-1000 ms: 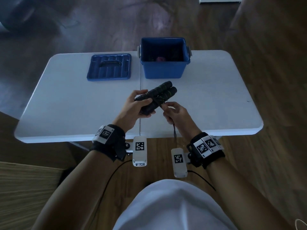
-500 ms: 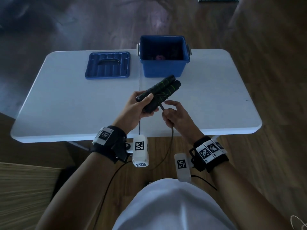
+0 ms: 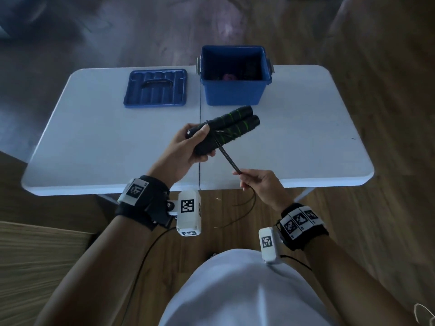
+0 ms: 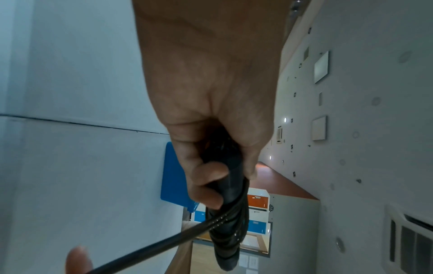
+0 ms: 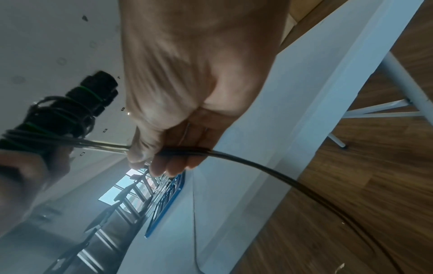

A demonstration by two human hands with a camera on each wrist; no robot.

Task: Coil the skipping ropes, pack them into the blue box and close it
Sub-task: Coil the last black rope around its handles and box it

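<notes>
Black handles [image 3: 226,130] w/ green bands are gripped as a pair in left hand [image 3: 186,149], fingers curled round them above table [image 3: 94,147] near its front edge. Cord [image 3: 229,158] is wound round handles and pinched taut by right hand [image 3: 261,184] at 5 o'clock. Blue box [image 3: 235,95] sits open at 12 o'clock; lid [image 3: 155,88] lies flat at 10 o'clock.
</notes>
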